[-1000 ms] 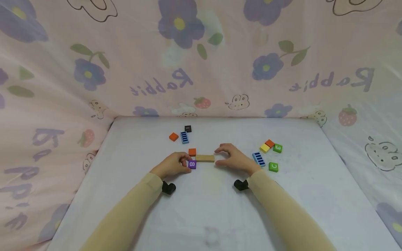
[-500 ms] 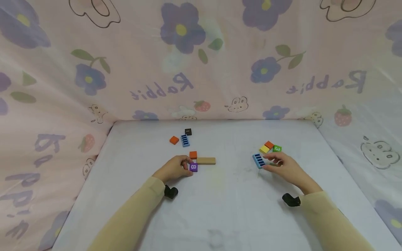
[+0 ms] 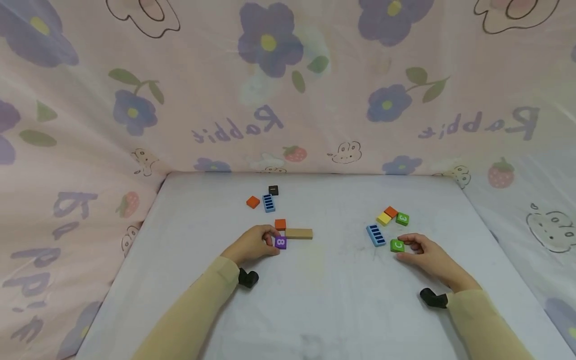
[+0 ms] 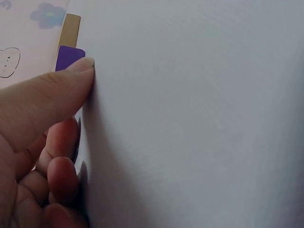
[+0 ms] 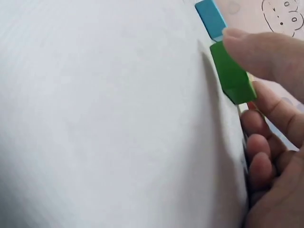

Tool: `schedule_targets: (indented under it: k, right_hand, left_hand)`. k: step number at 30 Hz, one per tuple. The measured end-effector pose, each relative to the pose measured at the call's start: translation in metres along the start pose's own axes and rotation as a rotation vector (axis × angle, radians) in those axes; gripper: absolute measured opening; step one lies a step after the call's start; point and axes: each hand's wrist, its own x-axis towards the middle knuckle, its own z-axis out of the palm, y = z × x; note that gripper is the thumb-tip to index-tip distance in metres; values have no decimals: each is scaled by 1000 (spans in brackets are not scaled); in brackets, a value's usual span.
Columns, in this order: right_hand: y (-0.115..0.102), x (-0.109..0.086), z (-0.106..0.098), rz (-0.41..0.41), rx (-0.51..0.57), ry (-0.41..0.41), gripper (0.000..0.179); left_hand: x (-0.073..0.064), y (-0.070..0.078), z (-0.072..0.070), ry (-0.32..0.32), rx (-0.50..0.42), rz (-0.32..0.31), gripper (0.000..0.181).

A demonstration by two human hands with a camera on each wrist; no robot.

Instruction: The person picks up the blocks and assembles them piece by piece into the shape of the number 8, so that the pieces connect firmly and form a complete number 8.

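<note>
Left of centre in the head view, my left hand (image 3: 255,244) pinches a purple block (image 3: 281,243) marked 8. In the left wrist view the thumb lies along that block's edge. A plain wooden block (image 3: 299,234), long and flat, extends to the right just behind it, and an orange block (image 3: 280,224) sits at its far left end. Over on the right, my right hand (image 3: 427,257) grips a green block (image 3: 397,245) marked C between thumb and fingers. The right wrist view shows the thumb against the green block (image 5: 232,76), with the other fingers curled beyond it.
A blue barred block (image 3: 375,235) lies left of the right hand. Behind it are yellow (image 3: 384,219), orange (image 3: 391,212) and green 3 (image 3: 402,219) blocks. Farther back left lie another orange (image 3: 253,202), blue barred (image 3: 268,203) and black (image 3: 273,190) block. Patterned cloth surrounds the white table.
My right hand has left the wooden block's right end, moved right past the blue barred block, and taken hold of the green C block. My left hand stays at the purple block.
</note>
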Motion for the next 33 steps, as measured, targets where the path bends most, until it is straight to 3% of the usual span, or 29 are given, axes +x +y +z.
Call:
schedule_targets:
  k: [12, 26, 33]
  right_hand:
    - [4, -3, 1, 54, 19, -11, 69]
    - [3, -1, 5, 29, -18, 20, 65]
    - [-17, -1, -2, 10, 3, 34, 61]
  left_hand:
    - [1, 5, 2, -3, 1, 2, 34]
    - [-2, 2, 1, -3, -22, 9, 34]
    - [-1, 0, 1, 0, -26, 0, 34]
